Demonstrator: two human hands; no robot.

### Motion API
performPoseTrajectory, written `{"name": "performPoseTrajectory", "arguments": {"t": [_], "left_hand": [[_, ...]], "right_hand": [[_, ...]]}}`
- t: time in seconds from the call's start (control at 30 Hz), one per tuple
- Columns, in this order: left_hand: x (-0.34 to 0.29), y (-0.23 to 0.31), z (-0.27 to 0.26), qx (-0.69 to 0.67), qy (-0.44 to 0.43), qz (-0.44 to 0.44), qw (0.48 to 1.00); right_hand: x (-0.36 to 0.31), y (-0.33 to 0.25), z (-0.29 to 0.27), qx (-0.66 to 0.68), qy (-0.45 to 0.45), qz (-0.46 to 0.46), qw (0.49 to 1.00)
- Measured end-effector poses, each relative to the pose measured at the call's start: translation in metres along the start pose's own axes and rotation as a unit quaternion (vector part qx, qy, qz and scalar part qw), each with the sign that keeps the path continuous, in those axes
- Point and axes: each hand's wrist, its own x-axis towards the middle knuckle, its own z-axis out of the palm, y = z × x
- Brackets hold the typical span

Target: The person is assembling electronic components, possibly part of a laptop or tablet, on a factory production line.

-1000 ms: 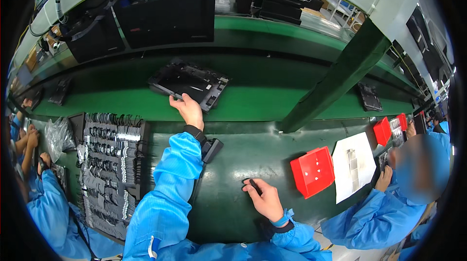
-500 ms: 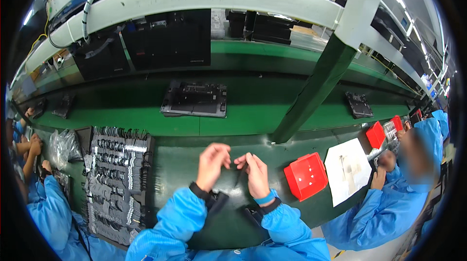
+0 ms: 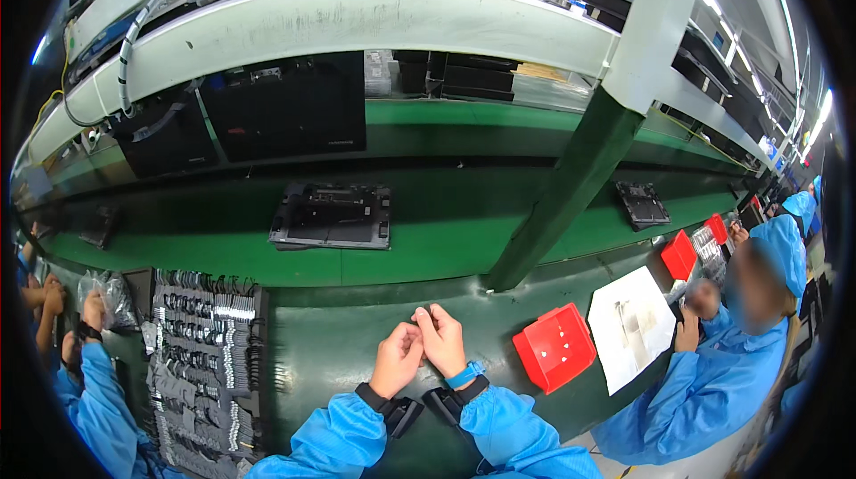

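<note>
My left hand (image 3: 399,359) and my right hand (image 3: 443,342) are together over the green bench top, their fingers touching. Curled fingers close the left hand, and the right hand's thumb and fingers are pinched together. What they hold, if anything, is hidden or too small to name. Dark bands with small black boxes sit at both wrists, and a blue strap (image 3: 465,375) circles the right one. Nearest on the right is a red bin (image 3: 555,348) with several small white pieces. To the left, a tray holds rows of grey cable-like parts (image 3: 192,363).
An opened laptop base (image 3: 332,217) lies on the green strip ahead, another (image 3: 642,204) farther right. A white sheet (image 3: 631,327) lies beyond the red bin. A green-wrapped post (image 3: 571,189) rises from the bench. Co-workers in blue sit on both sides.
My hands have come together; before, they were slightly apart with the left fingers loosely curled. The view has tilted up, so the bench sits lower in it.
</note>
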Motion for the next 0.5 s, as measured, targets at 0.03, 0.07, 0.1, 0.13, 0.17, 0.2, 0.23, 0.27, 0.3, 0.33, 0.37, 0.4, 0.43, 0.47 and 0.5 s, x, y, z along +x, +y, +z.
{"name": "performPoseTrajectory", "arguments": {"t": [0.03,0.07,0.1,0.13,0.17,0.2,0.23,0.27,0.3,0.33,0.37,0.4,0.43,0.47,0.5], "left_hand": [[-0.0003,-0.0005,-0.0001,-0.022,-0.003,0.001,1.000],[-0.0009,-0.0007,0.0000,-0.043,-0.005,0.001,0.999],[-0.0014,-0.0006,-0.0003,-0.046,-0.003,-0.002,0.999],[-0.0018,0.0003,-0.0005,-0.042,-0.004,-0.004,0.999],[-0.0026,0.0010,-0.0006,-0.038,-0.004,-0.007,0.999],[-0.0043,0.0010,-0.0005,-0.040,-0.001,-0.011,0.999],[-0.0039,0.0017,-0.0006,-0.046,0.000,-0.017,0.999],[-0.0038,0.0025,-0.0005,-0.051,0.001,-0.023,0.998],[-0.0035,0.0034,-0.0010,-0.051,0.004,-0.025,0.998],[-0.0034,0.0043,-0.0013,-0.057,-0.002,-0.034,0.998],[-0.0036,0.0045,-0.0015,-0.062,-0.008,-0.043,0.997],[-0.0035,0.0043,-0.0019,-0.062,-0.004,-0.045,0.997],[-0.0036,0.0038,-0.0024,-0.073,-0.006,-0.048,0.996],[-0.0040,0.0035,-0.0026,-0.084,-0.009,-0.052,0.995],[-0.0042,0.0055,-0.0026,-0.085,-0.003,-0.051,0.995]], "right_hand": [[0.0000,0.0014,0.0006,0.008,0.004,-0.008,1.000],[0.0001,0.0006,-0.0002,0.004,0.002,-0.004,1.000],[0.0003,-0.0013,-0.0002,-0.003,0.000,-0.002,1.000],[0.0000,-0.0030,-0.0004,-0.010,-0.002,0.000,1.000],[-0.0005,-0.0040,-0.0010,-0.013,-0.004,0.005,1.000],[-0.0014,-0.0049,-0.0020,-0.021,-0.006,0.009,1.000],[-0.0006,-0.0059,-0.0024,-0.030,-0.007,0.010,0.999],[-0.0010,-0.0060,-0.0027,-0.031,-0.010,0.014,0.999],[-0.0014,-0.0052,-0.0024,-0.031,-0.008,0.014,0.999],[-0.0020,-0.0045,-0.0024,-0.031,-0.005,0.014,0.999],[-0.0025,-0.0043,-0.0029,-0.031,-0.008,0.018,0.999],[-0.0023,-0.0050,-0.0032,-0.037,-0.008,0.015,0.999],[-0.0024,-0.0053,-0.0036,-0.044,-0.007,0.012,0.999],[-0.0030,-0.0055,-0.0033,-0.044,-0.011,0.015,0.999],[-0.0032,-0.0069,-0.0025,-0.042,-0.010,0.017,0.999]]}}
